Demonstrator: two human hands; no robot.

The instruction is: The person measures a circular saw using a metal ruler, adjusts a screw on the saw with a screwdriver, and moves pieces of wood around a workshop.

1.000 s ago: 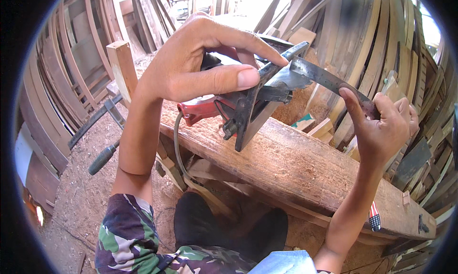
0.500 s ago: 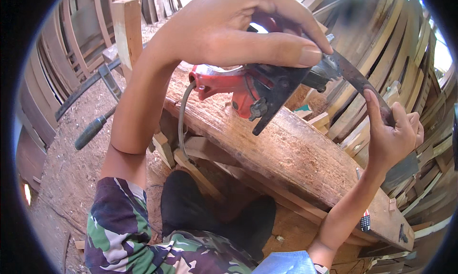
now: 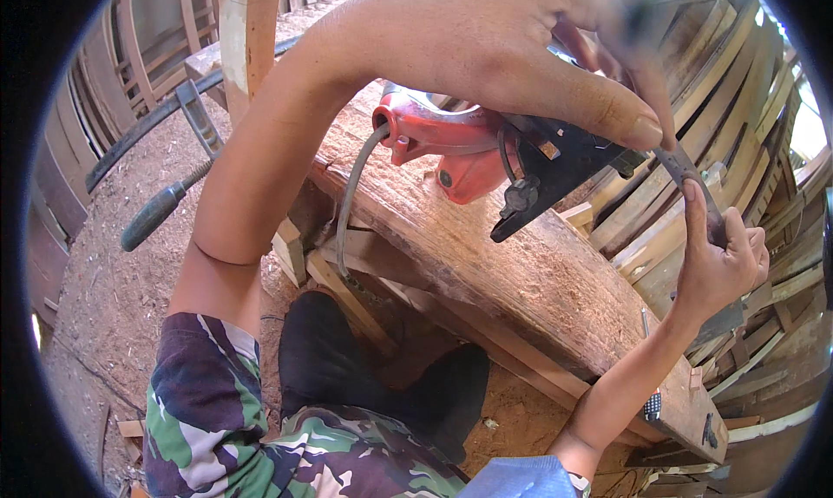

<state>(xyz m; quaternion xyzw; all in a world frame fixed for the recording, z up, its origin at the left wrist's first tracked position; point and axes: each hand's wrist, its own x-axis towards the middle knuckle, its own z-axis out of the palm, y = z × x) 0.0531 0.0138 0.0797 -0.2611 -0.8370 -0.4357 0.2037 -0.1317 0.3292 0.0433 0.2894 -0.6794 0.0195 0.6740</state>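
My left hand (image 3: 521, 55) arches over a red and black circular saw (image 3: 425, 127) with its black base plate (image 3: 564, 164) tilted up. The thumb and a finger pinch the far end of a flat dark metal file (image 3: 685, 173); part of that grip is hidden. Wrapped round the near end of the file is my right hand (image 3: 720, 268), its thumb laid along the metal. The saw's blade is mostly covered by my left hand. A grey cable (image 3: 347, 194) hangs from the saw's rear.
The saw is above a thick wooden plank (image 3: 521, 264) dusted with sawdust. A bar clamp (image 3: 160, 212) sticks out at the left beside an upright wood post (image 3: 247, 47). Stacked wood strips (image 3: 720, 90) fill the right side. A blue cloth (image 3: 521, 479) shows at the lower edge.
My left hand and the saw appear farther right in the view. The left fingertips now meet the end of the file, which shows less of its length; the blade's teeth are hidden.
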